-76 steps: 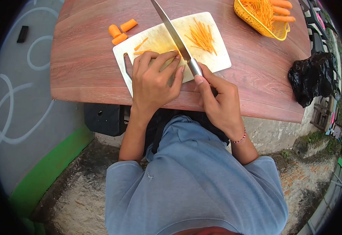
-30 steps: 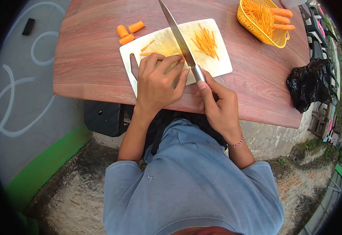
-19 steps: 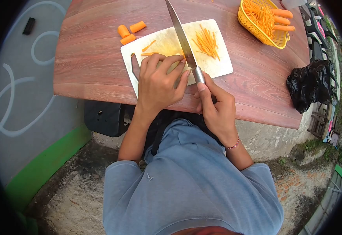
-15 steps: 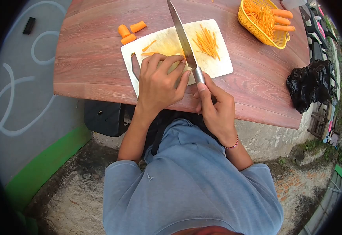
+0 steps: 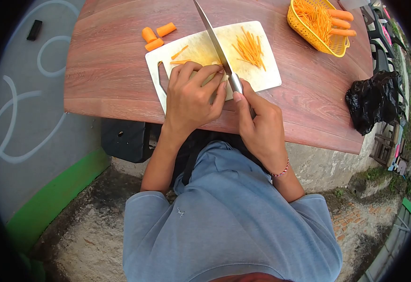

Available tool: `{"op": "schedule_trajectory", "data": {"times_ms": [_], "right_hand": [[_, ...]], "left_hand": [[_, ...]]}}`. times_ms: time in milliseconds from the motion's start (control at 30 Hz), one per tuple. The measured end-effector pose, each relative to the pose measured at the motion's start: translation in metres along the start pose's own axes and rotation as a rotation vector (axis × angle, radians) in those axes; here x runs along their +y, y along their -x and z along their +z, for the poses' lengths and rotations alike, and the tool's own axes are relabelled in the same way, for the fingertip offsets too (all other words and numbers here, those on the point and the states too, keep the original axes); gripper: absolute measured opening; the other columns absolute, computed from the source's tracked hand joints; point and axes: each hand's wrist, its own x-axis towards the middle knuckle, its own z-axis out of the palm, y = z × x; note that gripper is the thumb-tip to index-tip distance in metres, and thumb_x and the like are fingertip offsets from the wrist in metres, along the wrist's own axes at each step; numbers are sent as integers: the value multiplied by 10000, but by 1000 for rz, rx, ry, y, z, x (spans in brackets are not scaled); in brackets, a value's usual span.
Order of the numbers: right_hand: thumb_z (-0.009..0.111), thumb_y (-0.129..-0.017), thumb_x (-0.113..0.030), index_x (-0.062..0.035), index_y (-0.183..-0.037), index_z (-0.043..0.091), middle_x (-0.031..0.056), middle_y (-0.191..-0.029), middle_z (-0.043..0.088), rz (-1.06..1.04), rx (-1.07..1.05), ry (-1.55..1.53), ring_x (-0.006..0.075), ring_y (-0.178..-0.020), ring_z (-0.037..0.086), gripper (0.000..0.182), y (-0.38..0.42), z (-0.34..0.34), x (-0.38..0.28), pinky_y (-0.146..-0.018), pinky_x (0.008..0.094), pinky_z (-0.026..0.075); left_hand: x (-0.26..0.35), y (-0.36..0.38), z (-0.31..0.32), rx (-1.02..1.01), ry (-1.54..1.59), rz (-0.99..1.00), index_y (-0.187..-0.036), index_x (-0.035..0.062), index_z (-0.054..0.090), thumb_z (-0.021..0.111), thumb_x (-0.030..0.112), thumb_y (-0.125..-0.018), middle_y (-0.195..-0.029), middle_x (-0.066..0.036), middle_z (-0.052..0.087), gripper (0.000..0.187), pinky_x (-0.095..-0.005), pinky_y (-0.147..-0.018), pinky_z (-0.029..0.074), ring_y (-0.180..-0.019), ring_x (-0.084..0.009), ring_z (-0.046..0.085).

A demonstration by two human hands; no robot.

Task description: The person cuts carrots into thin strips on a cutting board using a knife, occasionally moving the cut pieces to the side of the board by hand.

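Observation:
My right hand [image 5: 262, 120] is closed round the handle of a kitchen knife [image 5: 217, 44], whose long blade slants up and left over the white cutting board [image 5: 266, 75]. Beside the blade, my left hand [image 5: 193, 96] presses down with curled fingers on a piece of carrot, mostly hidden; only a sliver of orange shows at the fingertips. Thin carrot strips [image 5: 250, 49] lie in a pile on the board, right of the knife. Left of it are a few flat carrot slices [image 5: 181, 62]. Three short carrot chunks [image 5: 154, 44] sit on the table past the board's upper left corner.
A yellow plastic basket [image 5: 304, 33] at the upper right of the wooden table [image 5: 106, 70] holds shredded carrot and whole carrots [image 5: 341, 22]. A black plastic bag [image 5: 374, 101] is at the right edge. Under the table's near edge is a dark stool [image 5: 123, 138].
The knife and my right hand have shifted slightly, with the blade tip further left and the handle tilted more. My left hand stays nearly in place on the carrot.

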Motion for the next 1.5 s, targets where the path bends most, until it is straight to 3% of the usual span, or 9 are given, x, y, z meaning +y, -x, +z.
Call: {"op": "schedule_trajectory", "data": {"times_ms": [467,633,667,767,867,1100,1233,1433,1500], "right_hand": [[650,-1070,-177,8,-1276,706,287,-782,671,14,-36,-117,444,-725,713,282,-41,6,14,-649,475,538],[667,-1066,-188,37,-1307,718,262,-757,671,50,-11,-90,322,-636,711,334,-44,-7,24,-627,401,531],[676,-1069,-179,36,-1344,719,179,-731,702,13,5,-132,199,-615,684,352,-41,-11,27,-625,346,531],[696,-1062,-151,22,-1374,714,92,-741,721,189,-64,-255,122,-643,668,358,-26,-28,22,-636,306,537],[715,-1052,-127,18,-1398,706,50,-754,714,188,-83,-306,75,-667,655,376,-10,-37,28,-638,283,533],[703,-1061,-134,37,-1402,693,74,-759,711,132,-140,-299,85,-632,639,381,12,-39,28,-623,286,523],[678,-1082,-175,40,-1409,685,75,-764,703,314,-253,-352,87,-611,625,392,7,-39,20,-600,284,518],[669,-1084,-208,4,-1431,684,51,-758,699,312,-136,-292,74,-606,611,406,-27,-48,29,-594,284,517],[689,-1066,-209,-7,-1413,702,98,-765,728,268,-103,-265,114,-599,625,401,-31,-50,32,-600,295,515]], "left_hand": [[0,-1,0,1,3,-25,-1004,27,827,796,167,-844,-1107,-27,772,215,-426,-898,492,-977,-254,662],[4,-3,-5,-24,-34,-27,-1053,44,840,834,131,-819,-1145,-24,787,250,-410,-893,518,-968,-269,648],[5,-3,-5,-38,-50,-26,-1074,49,840,837,143,-820,-1154,-17,787,271,-410,-917,512,-983,-271,641],[2,-2,-2,-53,-34,-2,-1100,48,817,803,225,-870,-1221,-22,757,291,-464,-961,461,-1031,-249,633],[3,-4,-3,-74,-47,32,-1133,57,816,799,215,-876,-1259,-16,759,303,-470,-993,448,-1044,-249,638],[5,4,-16,110,67,-58,-1089,76,845,819,31,-839,-1163,-32,804,255,-407,-926,532,-1001,-266,665],[8,8,-33,177,56,-44,-1048,78,845,808,-4,-856,-1129,-48,805,212,-372,-859,549,-976,-255,669],[13,1,-46,137,88,-56,-1069,60,837,819,21,-836,-1148,-50,792,237,-404,-917,561,-972,-275,670],[16,-5,-48,65,115,-31,-1228,63,796,776,17,-900,-1264,-95,766,332,-410,-1000,546,-1143,-317,697]]}}
